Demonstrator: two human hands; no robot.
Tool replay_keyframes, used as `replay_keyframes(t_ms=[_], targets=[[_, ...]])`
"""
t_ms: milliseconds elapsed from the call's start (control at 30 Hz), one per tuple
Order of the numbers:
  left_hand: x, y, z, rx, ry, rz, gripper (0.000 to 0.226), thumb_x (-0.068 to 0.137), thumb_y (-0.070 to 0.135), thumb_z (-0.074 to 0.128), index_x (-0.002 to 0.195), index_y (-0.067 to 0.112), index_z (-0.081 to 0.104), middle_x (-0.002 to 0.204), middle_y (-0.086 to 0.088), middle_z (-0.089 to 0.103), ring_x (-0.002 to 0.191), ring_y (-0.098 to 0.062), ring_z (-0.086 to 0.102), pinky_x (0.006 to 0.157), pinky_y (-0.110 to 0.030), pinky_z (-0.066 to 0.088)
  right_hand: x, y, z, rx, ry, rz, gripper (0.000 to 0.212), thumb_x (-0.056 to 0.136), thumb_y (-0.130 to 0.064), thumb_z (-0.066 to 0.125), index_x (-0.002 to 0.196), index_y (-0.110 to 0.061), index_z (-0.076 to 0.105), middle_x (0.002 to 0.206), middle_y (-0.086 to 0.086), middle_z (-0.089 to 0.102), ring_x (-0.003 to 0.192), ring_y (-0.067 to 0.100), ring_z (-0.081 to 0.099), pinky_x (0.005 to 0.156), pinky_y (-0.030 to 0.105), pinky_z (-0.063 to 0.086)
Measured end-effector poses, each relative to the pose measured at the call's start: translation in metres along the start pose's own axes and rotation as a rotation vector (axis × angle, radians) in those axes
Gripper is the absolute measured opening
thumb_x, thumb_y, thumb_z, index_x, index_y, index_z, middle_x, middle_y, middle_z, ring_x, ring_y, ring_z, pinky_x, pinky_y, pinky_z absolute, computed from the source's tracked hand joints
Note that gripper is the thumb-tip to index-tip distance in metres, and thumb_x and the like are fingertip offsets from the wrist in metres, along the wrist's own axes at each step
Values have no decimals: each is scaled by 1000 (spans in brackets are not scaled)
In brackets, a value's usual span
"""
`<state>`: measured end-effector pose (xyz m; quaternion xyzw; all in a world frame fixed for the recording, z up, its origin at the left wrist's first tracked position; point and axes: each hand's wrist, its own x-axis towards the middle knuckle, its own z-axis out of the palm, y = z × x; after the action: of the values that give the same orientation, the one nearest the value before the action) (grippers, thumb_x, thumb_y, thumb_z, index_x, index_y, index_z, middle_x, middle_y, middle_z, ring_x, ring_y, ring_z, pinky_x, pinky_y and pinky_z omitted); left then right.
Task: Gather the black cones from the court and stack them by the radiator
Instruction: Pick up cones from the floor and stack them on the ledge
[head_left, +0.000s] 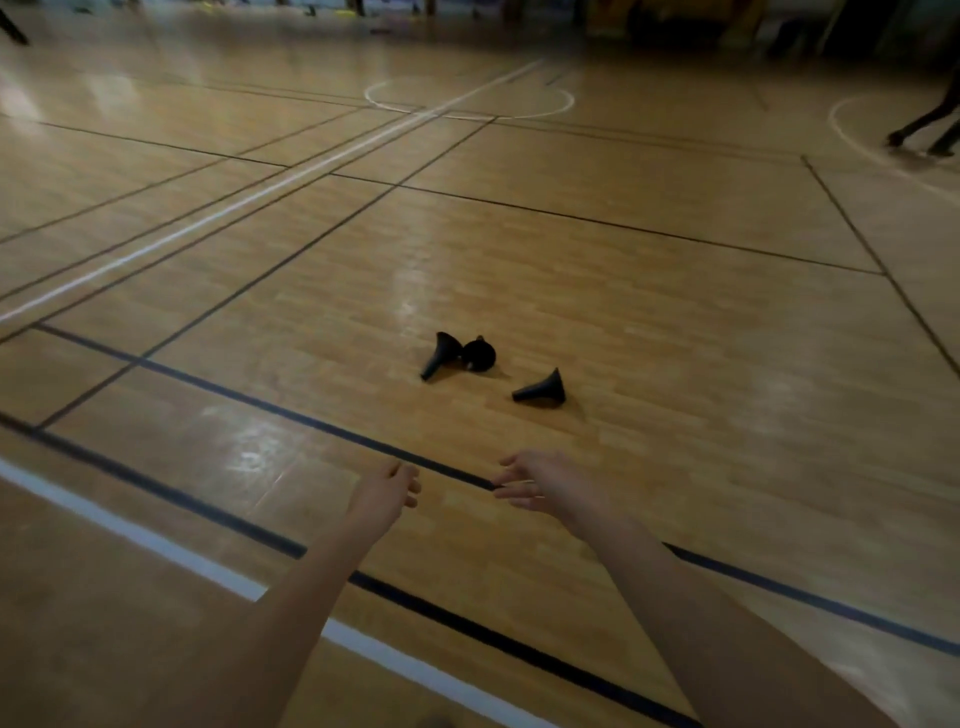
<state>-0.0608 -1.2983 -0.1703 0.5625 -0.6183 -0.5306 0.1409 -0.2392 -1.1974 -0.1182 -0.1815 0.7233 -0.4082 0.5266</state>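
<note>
– Wood floor under both arms. Hands first: the left hand (387, 491) is out front, fingers loosely bent, holding nothing.
– And the right hand (540, 486)?
– Level with it, fingers spread and slightly hooked, pointing across at the other hand, holding nothing too. There's a gap between the two. Both hover over a black line (332, 432) on the court floor (675, 322).
– Cones?
– Three, all matte black, all tipped on their sides, ahead of the hands and well apart from them. Trumpet shape: a thin neck flaring to a wide rim.
– One by one, quick.
– On the left cone (440, 356) the narrow tip points toward the camera and the flared base points away. The middle cone (479, 354) has its base turned mostly toward us, so it reads as a dark round disc with the tip just poking up behind. Those two touch or nearly touch, can't tell which.
– Third?
– The right cone (540, 388) is near the pair but apart, tip pointing left, wide base to the right.
– Further out?
– A white line (156, 542) at lower left, nearer than the black one. A white circle (519, 116) far back. Someone's dark legs (927, 120) at the far right edge. The back wall is too dark and blurred to read.
</note>
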Motion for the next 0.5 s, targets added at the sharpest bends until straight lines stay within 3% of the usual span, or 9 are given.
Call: replay_keyframes(t_ms=[267, 367, 500], targets=[[120, 81, 19, 96, -78, 23, 31, 103, 24, 35, 118, 10, 58, 103, -7, 65, 88, -21, 63, 82, -38, 50, 94, -54, -47, 46, 77, 58, 26, 101, -17, 45, 119, -8, 61, 105, 8, 69, 91, 20, 70, 75, 27, 56], [169, 115, 49, 80, -106, 32, 30, 103, 26, 36, 120, 11, 55, 101, -7, 65, 88, -24, 64, 80, -40, 53, 133, -76, -84, 0, 88, 59, 24, 101, -18, 44, 116, -9, 60, 109, 9, 67, 98, 23, 68, 86, 32, 54], [233, 155, 93, 35, -151, -2, 31, 102, 31, 36, 126, 14, 47, 102, -7, 65, 89, -24, 65, 78, -40, 52, 187, -101, -139, 8, 88, 54, 24, 101, -18, 44, 118, -9, 59, 109, 8, 67, 99, 22, 68, 87, 32, 54]])
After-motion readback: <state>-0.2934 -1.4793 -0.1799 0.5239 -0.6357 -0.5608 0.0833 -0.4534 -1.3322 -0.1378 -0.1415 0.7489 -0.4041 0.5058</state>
